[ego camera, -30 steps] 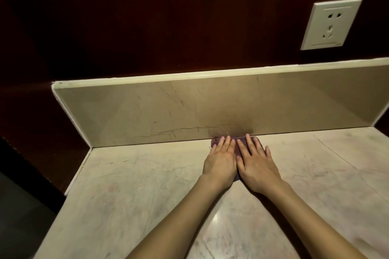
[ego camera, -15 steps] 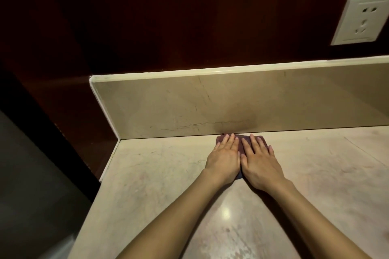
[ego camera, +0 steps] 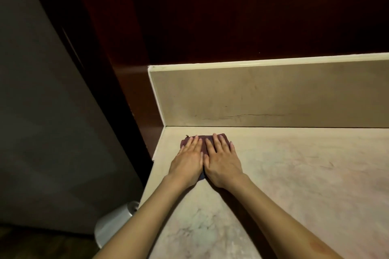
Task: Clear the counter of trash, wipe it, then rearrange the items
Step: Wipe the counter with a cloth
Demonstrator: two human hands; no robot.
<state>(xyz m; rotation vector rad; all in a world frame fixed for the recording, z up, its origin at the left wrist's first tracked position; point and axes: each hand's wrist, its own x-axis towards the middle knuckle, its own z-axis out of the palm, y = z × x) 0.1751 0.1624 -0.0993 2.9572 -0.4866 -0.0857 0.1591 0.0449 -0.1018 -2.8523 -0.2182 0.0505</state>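
Hands flat, side by side, is what I see from the head camera: my left hand (ego camera: 187,162) and right hand (ego camera: 222,162) lie palm down with fingers straight and close together, thumbs touching along the middle. Both press on a dark maroon cloth (ego camera: 203,141), which shows past the fingertips and as a small dark corner between the wrists. Neither hand curls round it; the fingers simply bear down.

The cloth lies on the counter (ego camera: 294,174), near its back left corner, just short of the backsplash (ego camera: 263,94) and close to the left edge. I cannot tell whether the cloth is folded. The counter is pale marble with faint veins and a soft glare near my forearms. The backsplash is beige, with a thin dark crack low along it. Behind it stands a dark red wood wall (ego camera: 231,10). Left of the counter, lower down, I see a grey panel (ego camera: 42,111) and a white rounded object (ego camera: 113,223) on the floor.
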